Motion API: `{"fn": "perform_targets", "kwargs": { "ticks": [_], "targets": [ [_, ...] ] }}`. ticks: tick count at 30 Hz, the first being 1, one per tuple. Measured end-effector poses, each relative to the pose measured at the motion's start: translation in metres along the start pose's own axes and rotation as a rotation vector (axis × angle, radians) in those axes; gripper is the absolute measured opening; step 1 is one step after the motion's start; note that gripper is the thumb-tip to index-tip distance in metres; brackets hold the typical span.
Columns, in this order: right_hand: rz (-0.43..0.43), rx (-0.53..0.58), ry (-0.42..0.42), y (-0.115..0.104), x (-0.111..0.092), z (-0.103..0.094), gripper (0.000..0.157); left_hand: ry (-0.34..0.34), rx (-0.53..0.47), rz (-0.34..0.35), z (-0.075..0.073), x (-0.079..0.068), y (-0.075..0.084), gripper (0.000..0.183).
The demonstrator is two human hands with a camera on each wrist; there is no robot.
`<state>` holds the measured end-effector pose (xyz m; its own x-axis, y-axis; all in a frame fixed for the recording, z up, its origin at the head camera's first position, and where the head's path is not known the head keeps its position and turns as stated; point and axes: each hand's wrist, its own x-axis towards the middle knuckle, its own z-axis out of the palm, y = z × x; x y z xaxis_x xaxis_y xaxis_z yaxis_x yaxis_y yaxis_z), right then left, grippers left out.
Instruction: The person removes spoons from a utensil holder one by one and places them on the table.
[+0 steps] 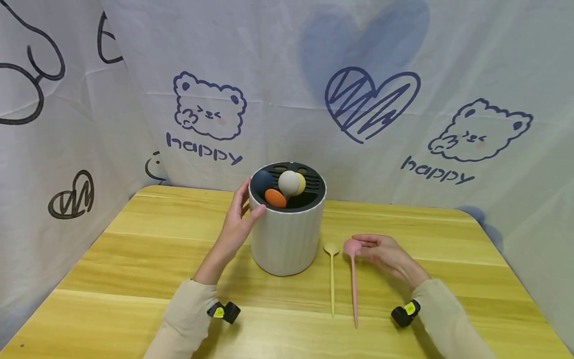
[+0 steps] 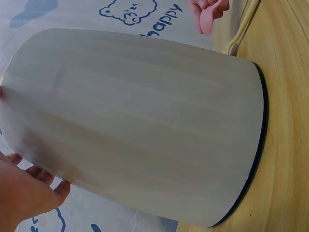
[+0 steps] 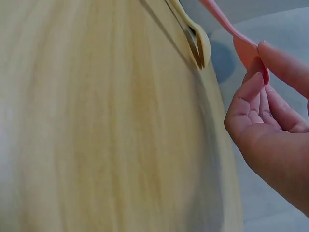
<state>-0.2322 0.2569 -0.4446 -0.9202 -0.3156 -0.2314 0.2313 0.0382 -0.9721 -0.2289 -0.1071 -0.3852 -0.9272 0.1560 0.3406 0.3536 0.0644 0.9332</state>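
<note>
A white ribbed utensil holder [image 1: 287, 242] with a black slotted top stands upright at the back of the table. My left hand [image 1: 235, 222] grips its upper left side, thumb at the front by the rim. The left wrist view shows fingertips [image 2: 60, 189] against the wall of the holder. With thumb and fingers, my right hand [image 1: 389, 255] pinches the round bowl of a pink spoon [image 3: 246, 50]. That bowl is raised off the table in the right wrist view. Just left of it, a pale yellow spoon [image 1: 332, 279] lies on the wood, handle towards me.
Several rounded utensil heads stick out of the holder: dark blue [image 1: 262, 183], white [image 1: 289, 182], yellow [image 1: 301, 184] and orange [image 1: 275, 198]. A printed cloth [image 1: 287, 124] hangs behind the wooden table [image 1: 134, 259]. Both wrists wear small black cameras.
</note>
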Motion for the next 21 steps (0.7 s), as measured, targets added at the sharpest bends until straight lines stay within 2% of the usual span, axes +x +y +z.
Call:
{"fn": "perform_targets", "kwargs": {
  "ticks": [7,14,18,21],
  "targets": [
    [0.004,0.045,0.007,0.0034,0.0041,0.0012,0.057,0.001,-0.006,0.001,0.0003,-0.0003,0.0011,0.073],
    [0.017,0.047,0.050,0.0074,0.0081,0.0023,0.055,0.003,-0.007,0.008,0.0004,-0.0005,0.0006,0.071],
    [0.013,0.023,0.074,0.0096,0.0090,0.0043,0.053,0.005,-0.005,0.009,0.0005,-0.0002,-0.0002,0.071],
    [0.004,-0.036,0.101,0.0106,0.0094,0.0066,0.051,0.009,-0.001,0.005,0.0005,-0.0004,-0.0002,0.072]
  ]
}}
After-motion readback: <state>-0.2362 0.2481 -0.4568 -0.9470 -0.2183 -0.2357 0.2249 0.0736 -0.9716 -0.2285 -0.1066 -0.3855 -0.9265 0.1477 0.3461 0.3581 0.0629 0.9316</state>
